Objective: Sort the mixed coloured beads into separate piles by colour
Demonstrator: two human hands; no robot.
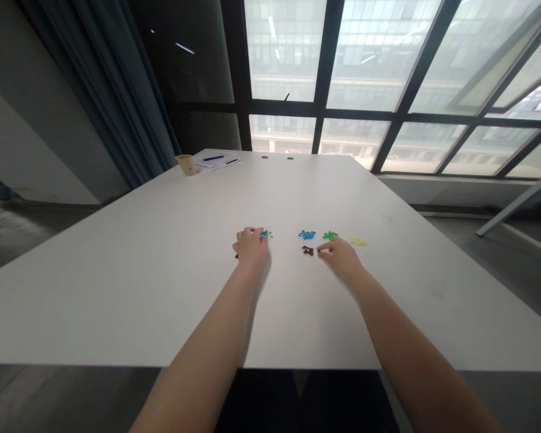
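Now your left hand (251,248) covers teal pieces (264,233), and your right hand (340,255) nears dark red pieces (307,251); you can't tell either grip. Untouched, a blue pile (306,234), green pile (329,235) and yellow pile (357,240) lie apart.

Just one head-worn cam, facing forward and down at the left hand (251,248) and right hand (340,257).

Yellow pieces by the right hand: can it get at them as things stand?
Probably yes. The right hand rests on the white table close to the pale yellow pieces, and nothing shows between them. The green pieces sit off to one side, not in its path.
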